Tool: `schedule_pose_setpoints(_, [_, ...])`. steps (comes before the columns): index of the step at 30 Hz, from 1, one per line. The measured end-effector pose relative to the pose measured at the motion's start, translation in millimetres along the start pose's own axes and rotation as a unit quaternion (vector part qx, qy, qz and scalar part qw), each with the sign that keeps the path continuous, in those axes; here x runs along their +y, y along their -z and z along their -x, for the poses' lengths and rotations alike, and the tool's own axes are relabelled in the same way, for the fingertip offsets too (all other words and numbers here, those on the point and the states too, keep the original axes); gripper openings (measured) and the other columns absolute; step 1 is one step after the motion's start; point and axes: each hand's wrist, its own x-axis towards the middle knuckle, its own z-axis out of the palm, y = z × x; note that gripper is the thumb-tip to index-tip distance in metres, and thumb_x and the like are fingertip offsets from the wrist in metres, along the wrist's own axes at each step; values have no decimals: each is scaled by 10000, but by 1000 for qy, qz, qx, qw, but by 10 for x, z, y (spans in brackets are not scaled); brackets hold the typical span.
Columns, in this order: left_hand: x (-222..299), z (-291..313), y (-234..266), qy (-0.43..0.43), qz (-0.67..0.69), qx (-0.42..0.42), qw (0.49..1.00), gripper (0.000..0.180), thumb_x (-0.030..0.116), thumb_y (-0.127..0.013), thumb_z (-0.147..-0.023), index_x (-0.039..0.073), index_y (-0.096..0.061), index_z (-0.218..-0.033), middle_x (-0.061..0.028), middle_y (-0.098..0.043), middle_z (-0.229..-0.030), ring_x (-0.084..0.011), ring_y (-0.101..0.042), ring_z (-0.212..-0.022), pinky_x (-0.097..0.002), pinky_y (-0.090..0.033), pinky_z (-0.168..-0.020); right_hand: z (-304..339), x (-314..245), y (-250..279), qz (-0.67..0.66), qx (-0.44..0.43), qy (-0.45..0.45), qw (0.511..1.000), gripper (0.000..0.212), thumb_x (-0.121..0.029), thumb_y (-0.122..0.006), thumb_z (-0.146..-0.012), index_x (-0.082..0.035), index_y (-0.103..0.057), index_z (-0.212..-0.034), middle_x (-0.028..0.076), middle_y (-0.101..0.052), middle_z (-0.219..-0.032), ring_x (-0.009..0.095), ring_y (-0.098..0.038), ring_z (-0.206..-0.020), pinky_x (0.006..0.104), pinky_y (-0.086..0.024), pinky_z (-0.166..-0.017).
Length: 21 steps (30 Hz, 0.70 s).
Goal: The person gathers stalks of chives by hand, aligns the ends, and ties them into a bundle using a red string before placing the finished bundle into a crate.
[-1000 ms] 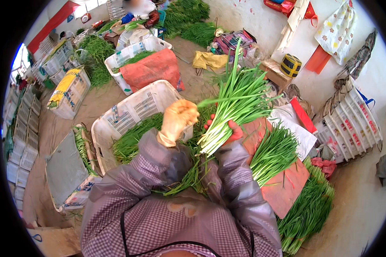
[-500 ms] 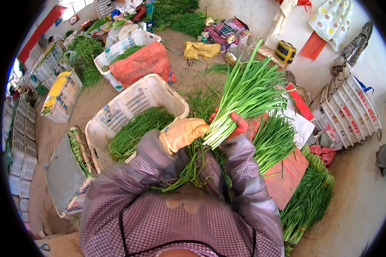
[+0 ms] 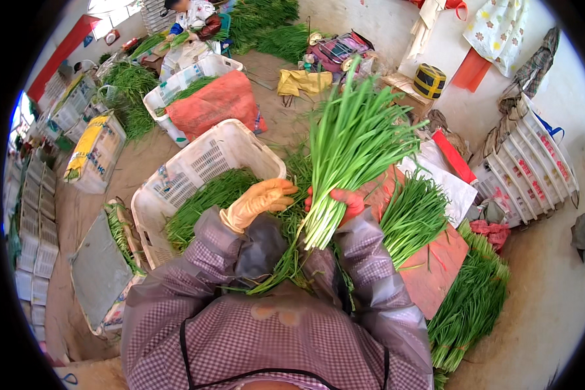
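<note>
My right hand [image 3: 349, 204], in a reddish covering, grips a bunch of garlic chives [image 3: 354, 143] near the pale stem ends. The leaves fan upward and away from me; the white ends point down toward my lap. To the left, my left hand [image 3: 260, 201] wears a pale orange glove, apart from the bunch, its fingers loosely extended with nothing in them. Loose green leaves [image 3: 285, 263] lie over my lap between the forearms. On my right, another pile of chives [image 3: 413, 218] rests on a reddish board [image 3: 439, 276].
A white plastic crate [image 3: 140, 214] with chives stands left of my hands. Beyond it is another crate [image 3: 156, 97] under an orange sack [image 3: 214, 104]. Tied chive bundles [image 3: 468, 305] lie low on the right. Crates [image 3: 526, 162] lean against the right wall. Another person [image 3: 195, 19] sits far back.
My left hand has let go of the stem ends and moved left, its fingers loosening. The bunch in my right hand has tipped more upright and shifted slightly left, its stem ends lower.
</note>
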Motion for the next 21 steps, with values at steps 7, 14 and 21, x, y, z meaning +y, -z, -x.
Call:
schedule_pose_setpoints(7, [-11, 99, -367, -5, 31, -17, 999, 852, 472, -727, -797, 19, -364, -1421, -86, -531, -1313, -194, -506, -1190, -345, -409, -999, 108, 593, -483, 187, 80, 25, 979, 492, -109, -708, -742, -7, -572, -1204, 149, -672, -1040, 293, -672, -916, 428, -567, -801])
schedule_pose_setpoints(14, [-825, 776, -248, -15, 203, -29, 979, 774, 481, -679, -844, 40, -396, -1414, -92, -528, -1343, -212, -510, -1212, -379, -396, -1043, 428, 1179, -664, 498, 26, 83, 863, 487, -157, -751, -780, -21, -578, -1214, 103, -655, -1132, 239, -622, -1054, 373, -484, -930])
schedule_pose_setpoints(21, [-843, 884, -218, 8, 330, -17, 944, 742, 464, -704, -828, 50, -439, -1384, -81, -573, -1284, -193, -568, -1138, -365, -467, -971, 316, 1196, -752, 546, 33, -14, 837, 590, -209, -770, -784, -29, -526, -1290, 122, -618, -1224, 270, -566, -1162, 385, -437, -1002])
